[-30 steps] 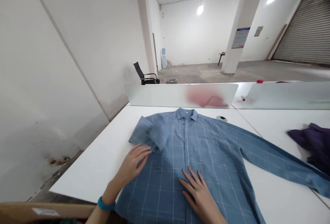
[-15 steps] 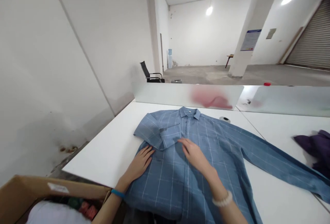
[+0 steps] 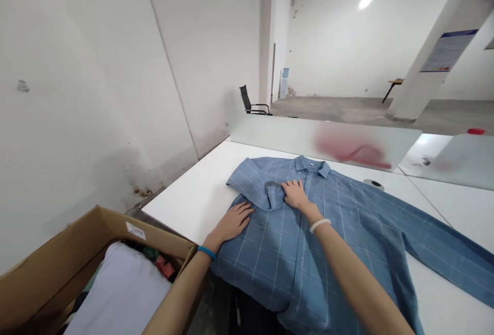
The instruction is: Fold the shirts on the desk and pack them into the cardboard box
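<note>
A blue checked long-sleeved shirt lies front up on the white table, collar away from me. One sleeve, on the left, is folded in across the chest; the other stretches out to the right. My left hand rests flat on the shirt's left side, just below the folded sleeve, fingers extended. My right hand has its fingers closed at the edge of that sleeve's cuff, near the button line. The shirt's hem hangs over the near table edge.
At the lower left stands an open cardboard box with a white cloth and other garments in it. A frosted divider runs along the table's back. Near the right sleeve lies a white roll-like object.
The view has turned left, showing more of the box. My right hand has moved up towards the collar along the cuff, whose end now bends and gapes. My left hand stays on the shirt.
</note>
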`<state>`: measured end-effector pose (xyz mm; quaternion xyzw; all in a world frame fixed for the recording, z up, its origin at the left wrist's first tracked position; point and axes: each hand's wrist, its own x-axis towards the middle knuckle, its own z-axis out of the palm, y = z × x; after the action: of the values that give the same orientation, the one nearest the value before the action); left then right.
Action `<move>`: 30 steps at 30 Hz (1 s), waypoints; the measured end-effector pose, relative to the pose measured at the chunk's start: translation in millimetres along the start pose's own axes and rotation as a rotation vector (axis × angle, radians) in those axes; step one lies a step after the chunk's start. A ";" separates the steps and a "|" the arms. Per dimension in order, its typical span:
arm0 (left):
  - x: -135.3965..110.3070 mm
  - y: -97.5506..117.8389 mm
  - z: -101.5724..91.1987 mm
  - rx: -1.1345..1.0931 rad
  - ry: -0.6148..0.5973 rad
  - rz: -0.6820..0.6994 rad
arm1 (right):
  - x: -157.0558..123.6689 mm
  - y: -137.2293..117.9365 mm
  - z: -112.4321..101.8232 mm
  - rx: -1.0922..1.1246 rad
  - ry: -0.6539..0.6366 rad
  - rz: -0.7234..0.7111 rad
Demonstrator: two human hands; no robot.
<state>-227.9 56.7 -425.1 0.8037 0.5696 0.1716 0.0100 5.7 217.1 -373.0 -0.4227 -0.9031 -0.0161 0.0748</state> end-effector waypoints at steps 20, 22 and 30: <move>89.9 -42.7 25.4 0.028 0.062 -0.222 | -184.9 55.6 -89.6 -0.028 0.470 -0.159; 89.7 -40.5 25.2 0.045 0.082 -0.227 | -209.6 66.6 -89.6 -0.047 0.541 -0.065; 86.9 -29.3 20.6 0.151 0.171 -0.420 | -309.1 46.1 -74.5 0.236 0.131 0.081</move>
<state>-223.3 150.5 -427.7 0.6485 0.7344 0.1900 -0.0629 245.2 4.6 -346.8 -0.4449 -0.8742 0.0654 0.1833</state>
